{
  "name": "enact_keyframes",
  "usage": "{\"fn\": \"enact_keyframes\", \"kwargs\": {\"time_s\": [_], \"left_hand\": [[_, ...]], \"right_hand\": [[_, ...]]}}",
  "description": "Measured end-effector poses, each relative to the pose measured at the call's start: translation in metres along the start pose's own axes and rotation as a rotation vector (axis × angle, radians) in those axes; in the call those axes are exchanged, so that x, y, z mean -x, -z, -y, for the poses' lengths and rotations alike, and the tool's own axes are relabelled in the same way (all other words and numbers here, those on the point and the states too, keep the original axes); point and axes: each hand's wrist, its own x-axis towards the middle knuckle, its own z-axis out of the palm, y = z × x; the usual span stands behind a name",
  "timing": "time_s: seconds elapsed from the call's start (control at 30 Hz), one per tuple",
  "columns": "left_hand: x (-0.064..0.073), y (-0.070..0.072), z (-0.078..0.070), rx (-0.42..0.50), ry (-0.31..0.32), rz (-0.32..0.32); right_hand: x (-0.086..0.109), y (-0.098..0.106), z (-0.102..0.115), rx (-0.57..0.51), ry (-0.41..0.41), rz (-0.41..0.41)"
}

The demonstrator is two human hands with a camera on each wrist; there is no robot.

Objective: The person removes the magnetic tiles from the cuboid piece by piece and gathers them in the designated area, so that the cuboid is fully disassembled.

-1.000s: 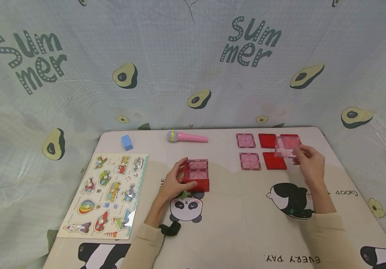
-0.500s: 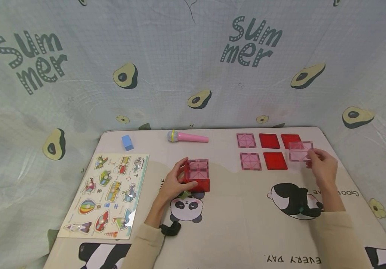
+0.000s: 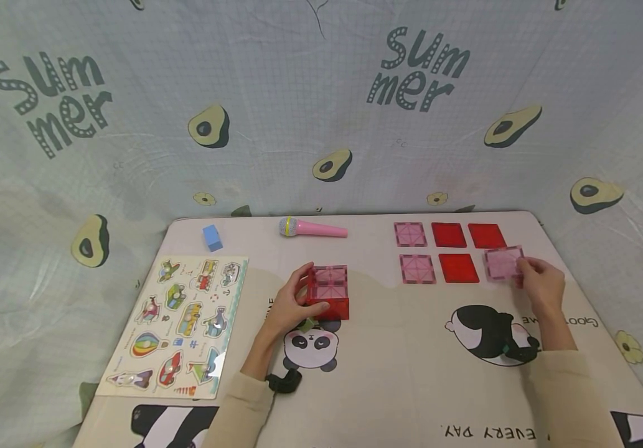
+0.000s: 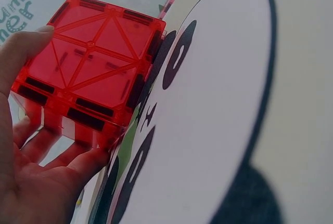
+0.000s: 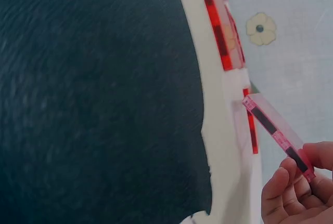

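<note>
Between the right hand's [image 3: 544, 287] thumb and fingertips, a see-through pink tile [image 3: 502, 264] is pinched by its outer edge; the right wrist view shows it tilted, and whether its far edge touches the table [image 3: 388, 361] I cannot tell. Just beyond and inward of that hand, two pink tiles [image 3: 417, 269] and three red tiles [image 3: 459, 268] lie flat and apart; as I judge it, the two rows of three lack only the near outer corner, beside the pinched tile. The left hand curls round a small box [image 3: 335, 309], thumb in front, other fingers behind. The box looks assembled, though whether every side is closed is hidden. Its red plastic face is square, ribbed with crossing diagonals, dark bars set along the rim; the pinched tile's edge has similar bars. Past the left hand lie a smooth pink microphone [image 3: 321, 230] with a grey mesh head and, farther outward, a blue block [image 3: 211, 238]. On that hand's outer side rests a glossy picture board [image 3: 226, 361]. Behind everything hangs a wrinkled, avocado-printed cloth [image 3: 276, 81].
</note>
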Motion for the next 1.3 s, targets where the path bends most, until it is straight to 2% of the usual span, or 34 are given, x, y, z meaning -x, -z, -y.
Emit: {"fn": "enact_keyframes", "kwargs": {"time_s": [0.3, 0.53, 1.0, 1.3], "left_hand": [[0.0, 0.0, 0.002, -0.014, -0.021, -0.012], [0.012, 0.0, -0.033, 0.01, 0.031, 0.017], [0.01, 0.002, -0.033, -0.001, 0.041, 0.024], [0.011, 0.001, -0.033, 0.006, 0.038, 0.03]], "right_hand": [[-0.005, -0.001, -0.009, 0.067, 0.032, 0.019], [-0.003, -0.004, -0.01, 0.165, 0.035, 0.04], [0.0, -0.012, -0.008, 0.284, 0.105, 0.036], [0.0, -0.012, -0.008, 0.307, 0.108, 0.035]]}}
